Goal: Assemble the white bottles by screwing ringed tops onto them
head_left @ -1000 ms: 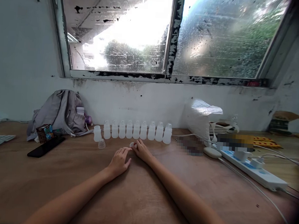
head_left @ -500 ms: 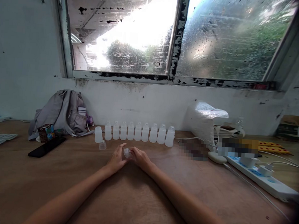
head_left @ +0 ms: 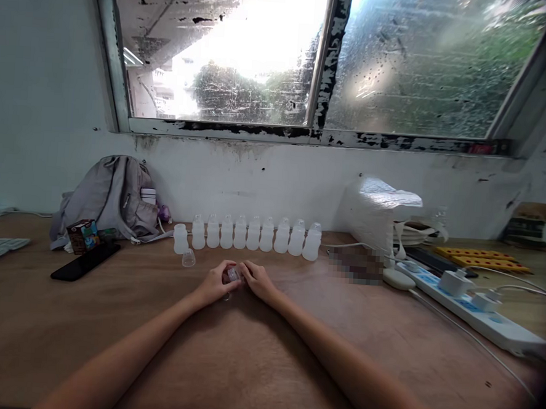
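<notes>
In the middle of the table, my left hand (head_left: pixel 215 282) curls its fingers and thumb around a small clear plastic piece with a ridged side (head_left: pixel 234 275). My right hand (head_left: pixel 258 280) pinches the same piece from the other side, its fingertips partly hidden. A clear rim (head_left: pixel 226 296) shows just under my left hand; whether it belongs to the held piece I cannot tell. Beyond my hands stands a row of frosted white bottles (head_left: pixel 253 235) with clear caps. At its left end, an uncapped bottle (head_left: pixel 180 240) has a clear cap (head_left: pixel 189 258) lying in front of it.
A grey backpack (head_left: pixel 109 200), a small printed box (head_left: pixel 83 236) and a black phone (head_left: pixel 86 261) lie at left. At right are a white bag (head_left: pixel 371 217), a white power strip (head_left: pixel 470 312) with plugs and cables, and a yellow perforated object (head_left: pixel 485 260).
My left fingers have closed in around the clear piece, and my right hand has come closer against it. A clear rim now shows below my left hand. The view has tilted slightly down.
</notes>
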Demonstrator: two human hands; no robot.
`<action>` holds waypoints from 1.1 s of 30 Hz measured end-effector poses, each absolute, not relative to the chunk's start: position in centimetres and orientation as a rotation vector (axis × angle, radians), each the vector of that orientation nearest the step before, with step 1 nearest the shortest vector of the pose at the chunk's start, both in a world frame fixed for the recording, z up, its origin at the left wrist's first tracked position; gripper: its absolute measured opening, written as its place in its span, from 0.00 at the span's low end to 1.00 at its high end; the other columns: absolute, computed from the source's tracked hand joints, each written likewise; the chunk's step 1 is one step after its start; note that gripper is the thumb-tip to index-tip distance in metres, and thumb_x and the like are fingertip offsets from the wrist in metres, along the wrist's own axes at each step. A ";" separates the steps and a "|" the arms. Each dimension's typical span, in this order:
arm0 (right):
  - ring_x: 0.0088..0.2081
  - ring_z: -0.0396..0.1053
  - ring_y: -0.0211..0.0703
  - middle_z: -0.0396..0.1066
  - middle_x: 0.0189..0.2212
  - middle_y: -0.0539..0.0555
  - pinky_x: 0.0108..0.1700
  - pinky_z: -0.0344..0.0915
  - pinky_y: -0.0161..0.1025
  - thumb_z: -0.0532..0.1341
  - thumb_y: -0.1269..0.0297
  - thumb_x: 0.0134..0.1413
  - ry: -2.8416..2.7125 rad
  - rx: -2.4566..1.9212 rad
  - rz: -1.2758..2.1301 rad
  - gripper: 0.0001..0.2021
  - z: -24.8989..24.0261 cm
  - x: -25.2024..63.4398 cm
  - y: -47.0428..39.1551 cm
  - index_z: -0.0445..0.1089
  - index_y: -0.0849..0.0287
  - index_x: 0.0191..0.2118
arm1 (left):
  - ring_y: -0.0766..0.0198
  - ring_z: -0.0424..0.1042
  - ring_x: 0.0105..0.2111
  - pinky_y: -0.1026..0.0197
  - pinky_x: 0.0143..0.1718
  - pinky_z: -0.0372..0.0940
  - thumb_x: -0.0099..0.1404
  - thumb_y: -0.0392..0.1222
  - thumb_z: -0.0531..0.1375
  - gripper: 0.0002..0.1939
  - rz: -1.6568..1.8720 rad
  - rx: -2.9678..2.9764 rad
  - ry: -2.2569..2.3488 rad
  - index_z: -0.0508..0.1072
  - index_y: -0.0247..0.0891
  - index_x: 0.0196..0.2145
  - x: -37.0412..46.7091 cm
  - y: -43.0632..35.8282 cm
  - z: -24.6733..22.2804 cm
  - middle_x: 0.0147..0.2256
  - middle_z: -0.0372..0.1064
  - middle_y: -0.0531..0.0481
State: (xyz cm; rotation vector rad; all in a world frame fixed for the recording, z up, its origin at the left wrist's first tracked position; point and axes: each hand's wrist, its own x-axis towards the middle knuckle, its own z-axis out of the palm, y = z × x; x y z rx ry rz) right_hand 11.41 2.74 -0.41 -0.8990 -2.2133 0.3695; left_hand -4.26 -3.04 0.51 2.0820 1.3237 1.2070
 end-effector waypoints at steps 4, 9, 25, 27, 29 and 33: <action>0.23 0.61 0.35 0.63 0.19 0.48 0.27 0.54 0.30 0.43 0.58 0.59 -2.180 -0.884 0.392 0.17 -0.3 11.4 2.5 0.61 0.59 0.27 | 0.64 0.68 0.35 0.62 0.38 0.62 0.58 0.49 0.54 0.18 1.398 1.846 1.252 0.63 0.35 0.43 -4.7 -3.2 1.6 0.37 0.67 0.47; 0.23 0.62 0.35 0.63 0.20 0.48 0.28 0.55 0.30 0.44 0.59 0.59 -2.156 -0.846 0.416 0.15 -0.4 11.4 2.4 0.63 0.59 0.30 | 0.62 0.67 0.37 0.61 0.39 0.61 0.53 0.49 0.59 0.19 1.126 1.789 0.985 0.65 0.34 0.39 -6.5 -3.3 2.8 0.37 0.68 0.46; 0.25 0.62 0.36 0.64 0.23 0.49 0.29 0.56 0.31 0.44 0.61 0.58 -2.118 -0.840 0.374 0.11 -0.1 11.4 2.1 0.61 0.58 0.36 | 0.60 0.66 0.39 0.60 0.41 0.59 0.44 0.44 0.65 0.24 0.665 1.933 1.084 0.70 0.39 0.41 -9.2 -2.4 2.9 0.38 0.69 0.49; 0.25 0.61 0.36 0.64 0.24 0.50 0.29 0.56 0.31 0.45 0.61 0.58 -2.110 -0.828 0.350 0.11 0.1 11.4 2.0 0.61 0.59 0.35 | 0.59 0.66 0.41 0.59 0.43 0.59 0.44 0.44 0.65 0.24 0.634 1.976 1.088 0.71 0.39 0.40 -9.2 -2.5 2.9 0.39 0.68 0.48; 0.25 0.60 0.35 0.63 0.23 0.49 0.29 0.56 0.31 0.47 0.61 0.57 -2.119 -0.809 0.322 0.10 0.4 11.4 1.7 0.62 0.59 0.34 | 0.57 0.64 0.44 0.57 0.46 0.56 0.43 0.45 0.65 0.23 0.609 2.056 1.089 0.71 0.40 0.40 -9.2 -2.6 3.1 0.43 0.66 0.47; 0.24 0.59 0.34 0.62 0.22 0.49 0.27 0.55 0.30 0.51 0.59 0.54 -2.233 -0.724 0.283 0.10 1.0 10.8 0.4 0.65 0.59 0.32 | 0.56 0.59 0.50 0.56 0.51 0.51 0.42 0.45 0.66 0.23 0.596 2.144 1.110 0.72 0.41 0.39 -9.2 -2.4 3.0 0.47 0.62 0.48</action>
